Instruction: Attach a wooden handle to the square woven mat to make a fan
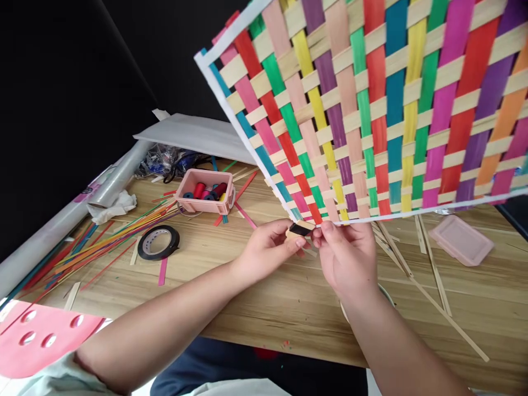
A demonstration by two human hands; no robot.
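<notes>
A woven mat point(376, 121) of coloured and pale flat strips, edged in white, is held up in front of me. My right hand point(348, 256) pinches its lower white edge near the bottom-left corner. My left hand point(268, 245) is closed on a short pale wooden strip point(305, 224) with a black band, perhaps tape, across it. That piece is right at the mat's lower corner, near my right fingertips; whether it is joined to the mat I cannot tell.
On the wooden table point(268, 308) lie a roll of black tape point(174, 242), a pink box point(202, 204) of thread spools, and a bundle of coloured strips point(124, 236). Crumpled tissue point(113, 207) is at left. A pink lid point(462, 240) and loose pale strips point(433, 294) lie at right.
</notes>
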